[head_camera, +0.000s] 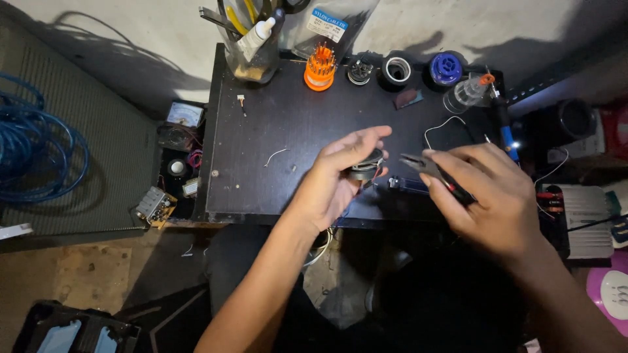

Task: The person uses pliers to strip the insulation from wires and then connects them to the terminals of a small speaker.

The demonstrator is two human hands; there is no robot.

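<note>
left grip (340,180) pinching round black part (365,167) | right grip (487,196) clasping pliers (422,165) | blue-white label (329,21) behind

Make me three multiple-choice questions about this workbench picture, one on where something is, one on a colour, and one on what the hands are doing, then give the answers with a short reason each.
1. Where does the orange screwdriver set stand?
A. At the back edge of the black table
B. On the floor beside the blue cable
C. In the person's lap

2. What colour is the coiled cable at the far left?
A. Red
B. Blue
C. Yellow

3. What is the right hand doing?
A. Resting flat and empty
B. Gripping pliers pointed toward the left hand
C. Holding a glass jar

Answers:
1. A, it sits upright near the wall, among the tape rolls.
2. B, the loops are plainly blue.
3. B, the pliers' tips aim at the small round black part held in the left hand.
</note>
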